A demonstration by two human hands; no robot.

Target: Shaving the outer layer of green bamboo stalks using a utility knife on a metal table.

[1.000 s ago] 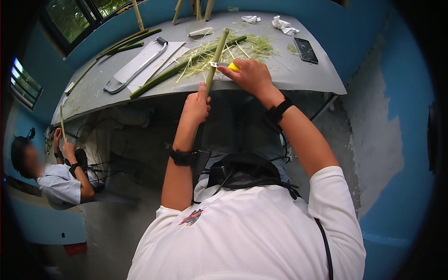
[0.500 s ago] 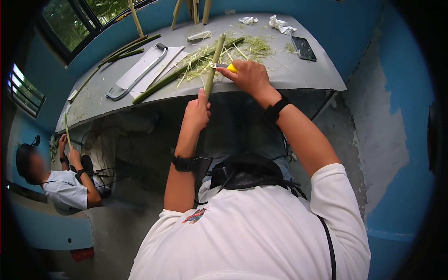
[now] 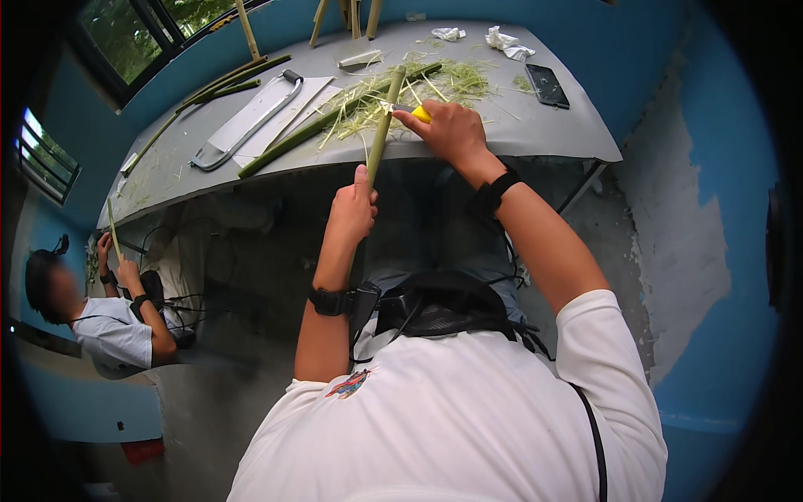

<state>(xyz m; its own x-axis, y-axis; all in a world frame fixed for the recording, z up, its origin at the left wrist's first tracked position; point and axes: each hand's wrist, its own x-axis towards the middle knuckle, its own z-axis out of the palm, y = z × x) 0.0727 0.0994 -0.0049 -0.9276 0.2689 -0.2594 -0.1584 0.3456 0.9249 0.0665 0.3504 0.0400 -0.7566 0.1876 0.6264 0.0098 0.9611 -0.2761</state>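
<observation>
Since a second ago the right hand (image 3: pixel 452 132) has slid its yellow-handled knife (image 3: pixel 416 113) a little further up the green stalk (image 3: pixel 381 134), while the left hand (image 3: pixel 351 213) has kept its grip low down. That left hand is clamped round the stalk's near end at 6 o'clock; the right hand is clamped on the knife, blade against the stalk at about 1 o'clock from the left. The stalk runs up over the tabletop (image 3: pixel 544 134) edge, its far end among green shavings (image 3: pixel 443 84). It looks stiff, light and fibrous, probably slick where peeled, so the unpeeled lower end is the safest hold. Further out lie a second long stalk (image 3: pixel 326 124) at 11 o'clock, a metal handled tool (image 3: pixel 242 124) and a dark phone (image 3: pixel 548 85).
</observation>
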